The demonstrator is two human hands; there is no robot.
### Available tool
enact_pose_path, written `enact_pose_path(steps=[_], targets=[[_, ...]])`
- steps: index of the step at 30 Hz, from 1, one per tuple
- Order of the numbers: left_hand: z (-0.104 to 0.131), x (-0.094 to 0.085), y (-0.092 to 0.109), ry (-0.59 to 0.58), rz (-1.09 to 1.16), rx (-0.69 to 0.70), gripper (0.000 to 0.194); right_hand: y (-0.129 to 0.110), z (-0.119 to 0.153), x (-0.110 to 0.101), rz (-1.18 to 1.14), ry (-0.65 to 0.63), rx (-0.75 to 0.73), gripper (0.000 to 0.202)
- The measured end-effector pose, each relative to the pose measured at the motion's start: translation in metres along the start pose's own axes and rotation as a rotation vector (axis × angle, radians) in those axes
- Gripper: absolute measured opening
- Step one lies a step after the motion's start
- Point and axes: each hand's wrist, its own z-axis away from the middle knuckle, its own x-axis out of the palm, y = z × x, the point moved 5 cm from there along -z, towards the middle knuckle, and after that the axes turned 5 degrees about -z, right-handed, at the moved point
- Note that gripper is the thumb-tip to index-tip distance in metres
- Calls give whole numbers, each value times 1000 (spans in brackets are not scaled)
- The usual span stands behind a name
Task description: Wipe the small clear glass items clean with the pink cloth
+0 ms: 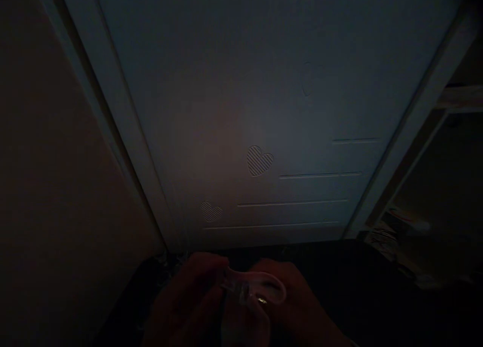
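Note:
In the dim light at the bottom of the head view, both hands are close together around a pale strip-like thing (245,324) with a rounded loop at its upper right. I cannot make out what kind of thing it is. My left hand (186,296) is closed, its fingertips pinching the strip's upper left end, where a small clear-looking part shows. My right hand (296,301) is curled behind and beside the loop, seemingly gripping it, though its fingers are mostly hidden. A small bright gleam lies near the loop's lower edge.
Beyond the hands stands a pale panel (226,120), probably a door, with heart shapes and grooved lines. A frame (113,110) and a wall (49,186) are on the left. Shelf-like dark furniture (445,186) stands at right. The floor (339,276) is very dark.

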Motion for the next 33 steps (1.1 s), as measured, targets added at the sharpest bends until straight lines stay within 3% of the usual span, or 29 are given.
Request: enact_pose_path(steps=[7, 15, 23, 26, 30, 33], targets=[[4, 2, 3, 47, -32, 12, 14, -5, 4, -1, 73, -37, -76, 39], [4, 1, -8, 190, -119, -21, 19, -2, 13, 3, 108, -111, 45, 40], [6, 11, -1, 248, 23, -69, 20, 14, 18, -9, -182, -17, 173, 41], [7, 10, -3, 291, 44, -93, 20, 8, 18, -13, -250, 61, 158, 46], [7, 7, -10, 339, 35, -103, 18, 4, 15, -8, -225, -4, 51, 56], [6, 6, -13, 349, 6, -99, 16, 14, 14, -11, -197, 43, 57, 60]])
